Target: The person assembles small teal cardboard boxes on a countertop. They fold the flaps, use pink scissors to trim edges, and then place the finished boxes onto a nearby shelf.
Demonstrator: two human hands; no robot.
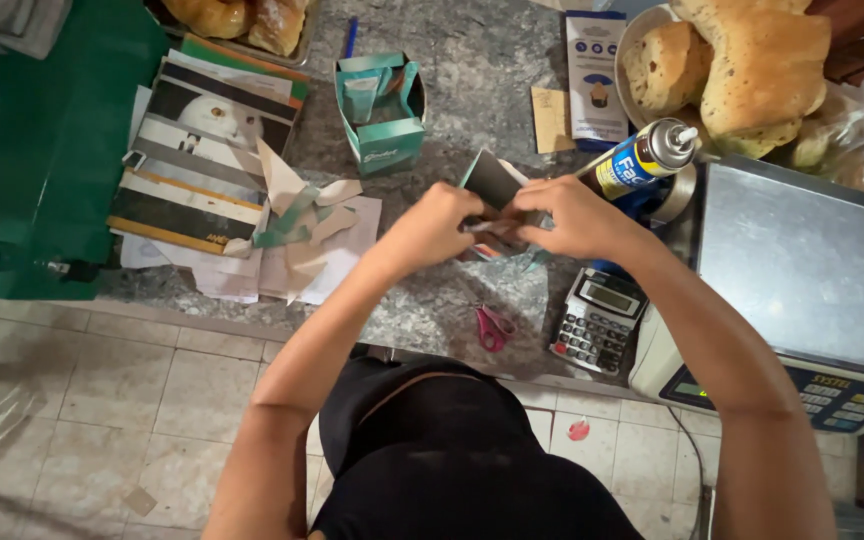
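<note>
Hands: left hand (439, 225) and right hand (564, 215) met over the counter (432, 310), both clamped on 1 folded carton piece (492, 180).
Left grip: fingers curled tight on the piece's lower left edge.
Right grip: fingers closed on its right side, thumb pressed toward the left hand.
Carton piece: dark inner face up, teal edge showing, tilted, held just above the counter, between the hands.
Below the hands: pink scissors (493, 326) flat on the counter, near its front edge, touched by neither hand.
Right of scissors: grey calculator (599, 320), just beside the scale (802, 270).
Behind right hand: spray can (642, 160), tilted, nozzle toward upper right; contact with the hand unclear.
Behind the hands: cut-open teal carton (382, 110), upright, well apart from both hands.
Left of hands: pile of paper scraps (302, 235), partly overlapping a magazine (207, 150) with an owl picture.
Far left: green board (52, 150).
Upper right: bread loaves (742, 65) in a bowl, above the scale.
Top centre: blue-and-white leaflet (595, 75), flat beside the bowl.
Floor: pale tiles (152, 400), 1 small pink scrap (579, 430) below the counter edge.
</note>
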